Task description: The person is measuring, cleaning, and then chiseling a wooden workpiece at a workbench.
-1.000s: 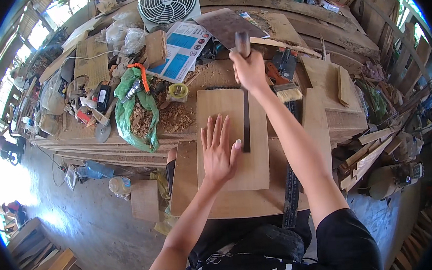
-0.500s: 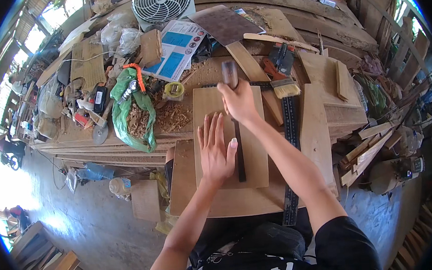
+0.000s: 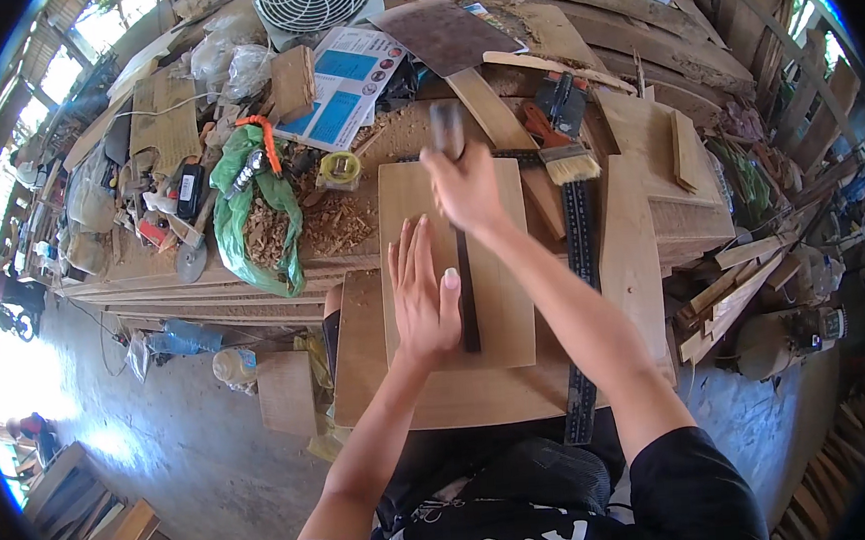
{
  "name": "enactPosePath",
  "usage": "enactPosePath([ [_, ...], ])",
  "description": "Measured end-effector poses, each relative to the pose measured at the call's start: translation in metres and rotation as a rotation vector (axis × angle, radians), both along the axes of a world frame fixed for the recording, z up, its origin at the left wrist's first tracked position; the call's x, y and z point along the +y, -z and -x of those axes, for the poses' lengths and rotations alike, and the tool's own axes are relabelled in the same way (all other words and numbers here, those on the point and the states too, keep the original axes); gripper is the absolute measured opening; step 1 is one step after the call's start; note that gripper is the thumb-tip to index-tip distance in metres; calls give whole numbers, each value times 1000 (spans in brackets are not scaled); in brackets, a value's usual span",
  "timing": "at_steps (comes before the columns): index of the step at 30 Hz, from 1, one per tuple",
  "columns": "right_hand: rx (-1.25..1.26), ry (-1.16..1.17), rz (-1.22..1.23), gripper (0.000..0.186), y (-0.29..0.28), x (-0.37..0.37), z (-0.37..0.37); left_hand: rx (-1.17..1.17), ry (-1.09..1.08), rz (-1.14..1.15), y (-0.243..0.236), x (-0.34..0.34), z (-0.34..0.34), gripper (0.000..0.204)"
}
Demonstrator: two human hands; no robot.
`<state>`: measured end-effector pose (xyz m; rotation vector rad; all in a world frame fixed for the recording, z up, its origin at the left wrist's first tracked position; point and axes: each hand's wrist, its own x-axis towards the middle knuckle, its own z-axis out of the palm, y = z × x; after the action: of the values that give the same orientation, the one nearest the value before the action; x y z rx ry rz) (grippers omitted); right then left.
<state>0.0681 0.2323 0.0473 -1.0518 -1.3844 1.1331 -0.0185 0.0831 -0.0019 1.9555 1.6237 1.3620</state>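
Observation:
My right hand [image 3: 467, 189] grips the handle [image 3: 448, 128] of a long tool with a dark, flat blade [image 3: 468, 298], which lies along a rectangular pale wooden board [image 3: 507, 305]. My left hand [image 3: 422, 301] lies on the board just left of the blade, fingers stretched out. The board sits on a larger wooden panel [image 3: 359, 370]. To the right are a black metal square [image 3: 582, 360] and a red-handled paintbrush [image 3: 567, 160] with pale bristles. A yellow tape measure [image 3: 338, 170] rests beyond the board's left corner.
The cluttered bench holds a green bag [image 3: 249, 233] with wood shavings, printed sheets [image 3: 335, 91], a fan [image 3: 316, 2], a dark plate [image 3: 446, 28] and scrap wood. Offcuts [image 3: 730, 299] lie at the right, planks [image 3: 100, 534] at the lower left. Someone [image 3: 32, 428] is at the far left.
Over the last second my right hand has drawn the tool toward me and slightly left along the board. My left hand stays flat in place. The whole view has shifted slightly.

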Motion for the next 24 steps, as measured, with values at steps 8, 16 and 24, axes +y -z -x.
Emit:
enactPosePath([
  [8, -84, 28, -77, 36, -6, 26, 5, -139, 11, -43, -3, 0, 3, 81],
  [16, 77, 130, -92, 37, -33, 68, -8, -163, -2, -75, -2, 0, 4, 79],
  [24, -86, 49, -50, 38, 12, -7, 11, -188, -5, -139, 3, 2, 3, 77],
])
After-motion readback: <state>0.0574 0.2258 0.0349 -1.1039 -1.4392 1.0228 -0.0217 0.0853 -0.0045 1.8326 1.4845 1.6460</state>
